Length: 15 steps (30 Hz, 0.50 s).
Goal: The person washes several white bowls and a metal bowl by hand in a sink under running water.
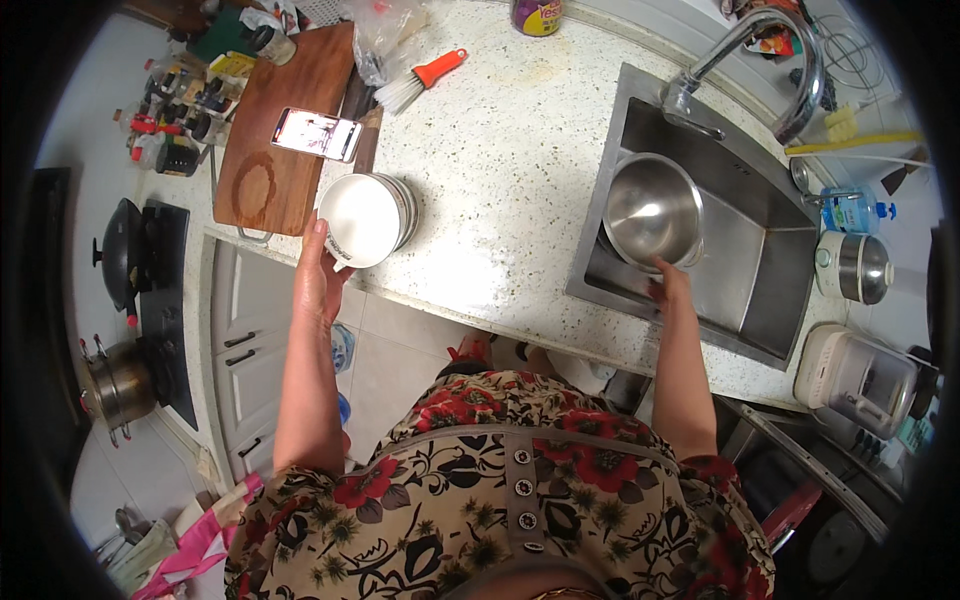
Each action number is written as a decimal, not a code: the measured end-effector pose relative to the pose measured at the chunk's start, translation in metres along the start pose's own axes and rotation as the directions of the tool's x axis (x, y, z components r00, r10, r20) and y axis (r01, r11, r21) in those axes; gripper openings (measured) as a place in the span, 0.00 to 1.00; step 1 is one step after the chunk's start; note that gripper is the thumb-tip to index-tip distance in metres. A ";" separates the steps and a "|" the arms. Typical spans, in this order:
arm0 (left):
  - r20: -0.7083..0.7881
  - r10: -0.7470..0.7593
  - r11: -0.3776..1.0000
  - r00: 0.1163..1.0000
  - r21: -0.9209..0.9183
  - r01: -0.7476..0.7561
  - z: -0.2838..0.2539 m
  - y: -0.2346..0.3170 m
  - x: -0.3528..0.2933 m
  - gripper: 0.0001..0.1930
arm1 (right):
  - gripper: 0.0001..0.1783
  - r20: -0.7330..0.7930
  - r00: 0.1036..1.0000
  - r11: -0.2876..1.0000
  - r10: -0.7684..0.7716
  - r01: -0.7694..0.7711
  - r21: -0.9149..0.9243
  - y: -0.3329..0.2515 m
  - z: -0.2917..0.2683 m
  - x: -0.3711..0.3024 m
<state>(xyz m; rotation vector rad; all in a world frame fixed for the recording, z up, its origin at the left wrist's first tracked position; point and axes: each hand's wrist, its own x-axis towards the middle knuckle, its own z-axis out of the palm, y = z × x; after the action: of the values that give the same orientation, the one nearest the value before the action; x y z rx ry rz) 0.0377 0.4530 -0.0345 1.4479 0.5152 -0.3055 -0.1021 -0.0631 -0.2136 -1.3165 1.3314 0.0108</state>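
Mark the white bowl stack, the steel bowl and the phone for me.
white bowl stack [362, 217], head view, inside of the top bowl.
steel bowl [650, 208], head view, its shiny inner wall.
phone [317, 133], head view, middle of its lit screen.

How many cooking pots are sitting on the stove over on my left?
2. A black wok-style pan sits on the far burner of the black stove, and a lidded steel pot sits on the near one. The picture's dark rim may hide more.
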 end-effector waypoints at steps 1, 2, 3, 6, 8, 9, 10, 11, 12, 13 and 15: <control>0.053 -0.025 0.999 0.998 -0.044 0.027 -0.001 -0.001 0.004 0.39 | 0.31 -0.171 0.932 0.930 -0.320 0.275 -0.243 0.005 -0.006 -0.005; 0.070 -0.033 0.998 0.997 -0.042 0.036 0.001 -0.004 0.005 0.39 | 0.33 -0.243 0.740 0.733 -0.627 0.455 -0.506 0.009 -0.012 -0.009; 0.075 -0.030 0.999 0.997 -0.043 0.033 0.003 -0.005 0.004 0.38 | 0.34 -0.153 0.767 0.761 -0.623 0.549 -0.346 -0.008 -0.002 -0.030; 0.073 -0.066 0.994 0.995 -0.083 0.072 -0.015 -0.013 0.005 0.37 | 0.34 0.394 0.815 0.900 -0.425 0.429 0.081 -0.097 0.086 -0.162; 0.148 -0.106 0.990 0.983 -0.075 0.118 -0.018 -0.016 0.014 0.36 | 0.36 0.738 0.601 0.917 -0.306 0.393 0.060 -0.115 0.139 -0.211; 0.131 -0.122 0.990 0.984 -0.049 0.129 -0.019 -0.018 0.014 0.34 | 0.40 0.822 0.483 0.880 -0.301 0.473 0.045 -0.122 0.170 -0.240; 0.155 -0.134 0.989 0.979 -0.046 0.143 -0.019 -0.017 0.018 0.34 | 0.46 0.882 0.393 0.858 -0.260 0.514 0.024 -0.121 0.199 -0.249; 0.166 -0.148 0.987 0.975 -0.044 0.157 -0.024 -0.018 0.019 0.34 | 0.52 0.919 0.347 0.870 -0.189 0.493 -0.007 -0.123 0.225 -0.262; 0.186 -0.164 0.984 0.969 -0.041 0.174 -0.025 -0.018 0.021 0.33 | 0.53 0.922 0.352 0.848 -0.159 0.527 -0.055 -0.122 0.245 -0.269; 0.171 -0.168 0.983 0.971 -0.039 0.177 -0.017 -0.010 0.017 0.32 | 0.54 0.924 0.359 0.819 -0.135 0.565 -0.100 -0.121 0.263 -0.268; 0.171 -0.174 0.981 0.970 -0.053 0.186 -0.012 -0.012 0.020 0.33 | 0.54 0.929 0.360 0.811 -0.089 0.568 -0.142 -0.120 0.282 -0.268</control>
<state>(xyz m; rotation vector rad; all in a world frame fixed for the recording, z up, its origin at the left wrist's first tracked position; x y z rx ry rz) 0.0474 0.4656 -0.0555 1.2982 0.5179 -0.5432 0.0739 0.2577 -0.0341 -1.5940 0.0534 0.7038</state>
